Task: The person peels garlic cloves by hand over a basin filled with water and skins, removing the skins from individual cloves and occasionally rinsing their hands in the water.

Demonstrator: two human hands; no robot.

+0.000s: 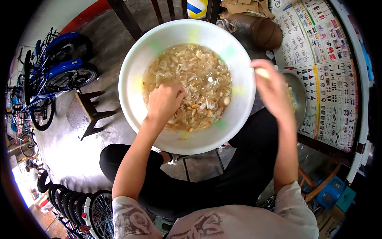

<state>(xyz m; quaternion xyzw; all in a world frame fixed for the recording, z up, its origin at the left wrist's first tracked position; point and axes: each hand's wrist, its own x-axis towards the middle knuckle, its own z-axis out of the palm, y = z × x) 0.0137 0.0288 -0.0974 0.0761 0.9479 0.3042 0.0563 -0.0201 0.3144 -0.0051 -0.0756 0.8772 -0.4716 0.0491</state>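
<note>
A large white basin (131, 85) holds cloudy water with garlic cloves and loose papery garlic skins (187, 71) floating in it. My left hand (165, 97) is over the left part of the basin, its fingers curled down at the water; whatever they grip is hidden. Just past the basin's right rim, my right hand (272, 87) is blurred by motion, with a pale garlic clove (262, 73) between thumb and fingers. Partly behind that hand stands a metal bowl (301, 95) with peeled garlic cloves (291, 97) inside.
The bowl rests on a low table (324, 79) covered with printed sheets. A basketball (266, 34) and a volleyball (197, 8) lie beyond the basin. At left stand a small wooden stool (85, 113) and blue bicycles (65, 73); tyres (71, 205) line the lower left.
</note>
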